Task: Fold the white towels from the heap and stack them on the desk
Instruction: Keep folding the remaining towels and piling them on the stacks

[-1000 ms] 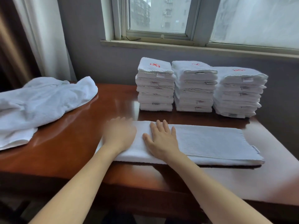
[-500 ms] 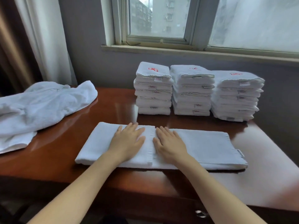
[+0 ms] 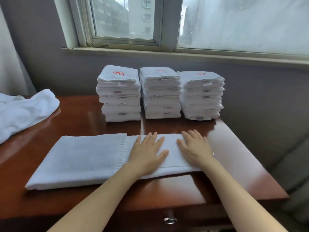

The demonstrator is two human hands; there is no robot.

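Both hands flat, fingers spread, pressing right end of long folded towel (image 3: pixel 87 158) near desk (image 3: pixel 234 164) front edge: left hand (image 3: pixel 147 153), right hand (image 3: pixel 194 148) side by side. Three stacks of folded towels (image 3: pixel 160 92) far, under window. Unfolded heap (image 3: pixel 21 111) far left.

Towel (image 3: pixel 83 158) lay across the desk (image 3: pixel 234 164) up front, both hands (image 3: pixel 147 154) flat on its right end. Three stacks (image 3: pixel 160 92) sat behind it, heap (image 3: pixel 25 111) off left.
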